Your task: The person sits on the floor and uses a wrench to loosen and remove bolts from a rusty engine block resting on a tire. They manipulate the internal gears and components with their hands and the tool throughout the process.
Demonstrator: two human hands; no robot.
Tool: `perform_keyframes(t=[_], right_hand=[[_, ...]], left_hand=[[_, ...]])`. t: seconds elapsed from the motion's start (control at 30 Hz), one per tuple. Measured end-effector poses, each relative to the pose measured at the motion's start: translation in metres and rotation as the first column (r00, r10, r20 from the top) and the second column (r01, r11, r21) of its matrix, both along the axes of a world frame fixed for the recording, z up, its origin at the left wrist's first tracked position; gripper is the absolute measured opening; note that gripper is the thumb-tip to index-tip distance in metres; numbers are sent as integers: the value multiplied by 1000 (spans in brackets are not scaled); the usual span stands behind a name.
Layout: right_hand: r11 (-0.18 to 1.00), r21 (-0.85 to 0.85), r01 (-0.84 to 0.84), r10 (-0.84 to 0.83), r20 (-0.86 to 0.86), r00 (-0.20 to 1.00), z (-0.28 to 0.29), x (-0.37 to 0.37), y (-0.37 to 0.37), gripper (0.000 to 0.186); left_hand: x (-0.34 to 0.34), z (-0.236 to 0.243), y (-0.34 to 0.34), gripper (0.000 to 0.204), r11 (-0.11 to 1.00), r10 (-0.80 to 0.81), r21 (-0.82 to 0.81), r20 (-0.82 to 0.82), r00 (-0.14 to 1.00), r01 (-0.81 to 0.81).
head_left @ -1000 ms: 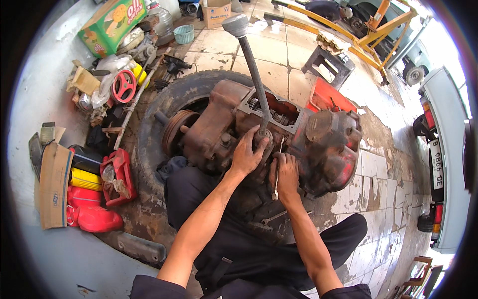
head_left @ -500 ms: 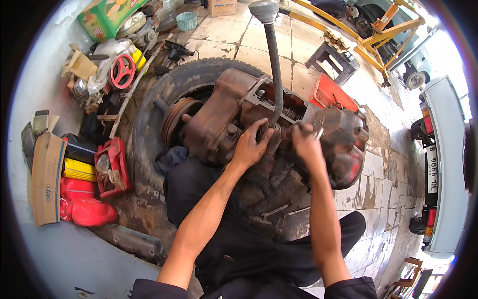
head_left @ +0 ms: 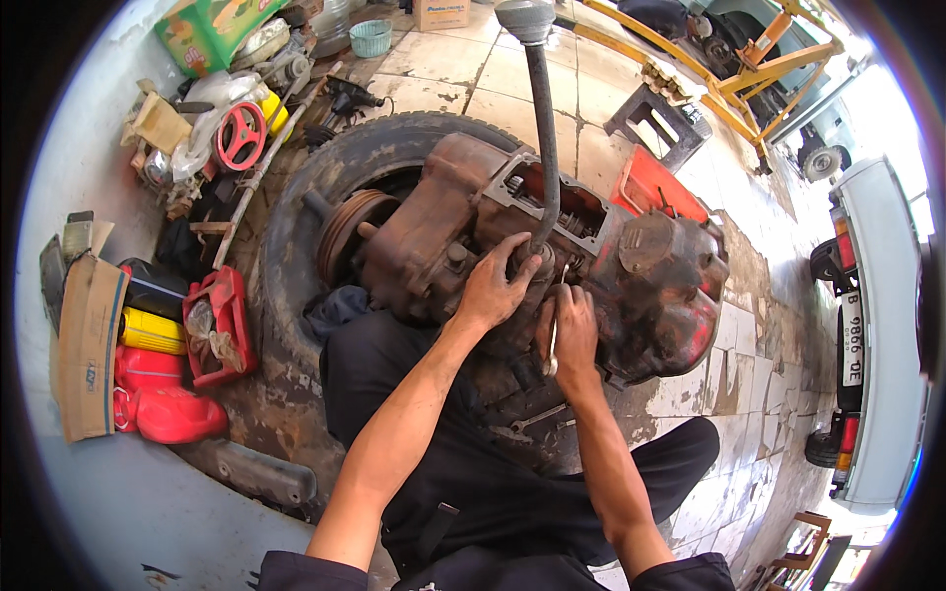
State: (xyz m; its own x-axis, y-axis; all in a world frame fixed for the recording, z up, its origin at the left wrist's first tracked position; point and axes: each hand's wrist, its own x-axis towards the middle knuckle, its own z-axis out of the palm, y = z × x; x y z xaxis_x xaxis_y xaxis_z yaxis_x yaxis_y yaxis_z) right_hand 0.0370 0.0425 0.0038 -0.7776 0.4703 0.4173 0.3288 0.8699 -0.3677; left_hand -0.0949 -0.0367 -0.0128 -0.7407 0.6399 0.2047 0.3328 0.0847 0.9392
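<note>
A rusty brown gearbox [head_left: 419,236] lies in front of me, its top opening showing gears inside. From a cover on its near side a long bent gear lever [head_left: 540,128] rises, with a pale, wide top. My left hand [head_left: 498,286] is closed round the lever's base, thumb and fingers on either side. Just right of it, my right hand [head_left: 574,330] grips a combination wrench [head_left: 551,345]. The wrench's upper end reaches the housing beside the lever base, where my fingers partly hide it. Its lower end sticks out below my fingers.
Under the gearbox's left side lies a large tyre [head_left: 286,212]. Another wrench [head_left: 540,419] is on the floor near my legs. A red tray [head_left: 655,187] and a dark stool [head_left: 662,123] stand beyond. Red containers [head_left: 182,409] and parts line the left wall; a vehicle [head_left: 882,335] is at right.
My right hand has moved left and down, turning the wrench from pointing right to roughly upright. My left hand stays on the gear lever's base.
</note>
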Motion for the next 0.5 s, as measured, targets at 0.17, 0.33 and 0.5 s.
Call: perform_keyframes(t=[0.17,0.33,0.5], right_hand=[[999,-26,42,-42,-15,999,-10,-1,-3,15],[999,23,36,-34,-54,998,-15,-3,-2,15],[998,-4,67,-67,-88,994,-21,-1,2,15]], left_hand=[[1,2,0,50,1000,-9,-27,9,1000,9],[0,4,-1,54,999,-19,-43,34,999,20],[-1,3,-1,55,998,-22,-55,36,999,24]])
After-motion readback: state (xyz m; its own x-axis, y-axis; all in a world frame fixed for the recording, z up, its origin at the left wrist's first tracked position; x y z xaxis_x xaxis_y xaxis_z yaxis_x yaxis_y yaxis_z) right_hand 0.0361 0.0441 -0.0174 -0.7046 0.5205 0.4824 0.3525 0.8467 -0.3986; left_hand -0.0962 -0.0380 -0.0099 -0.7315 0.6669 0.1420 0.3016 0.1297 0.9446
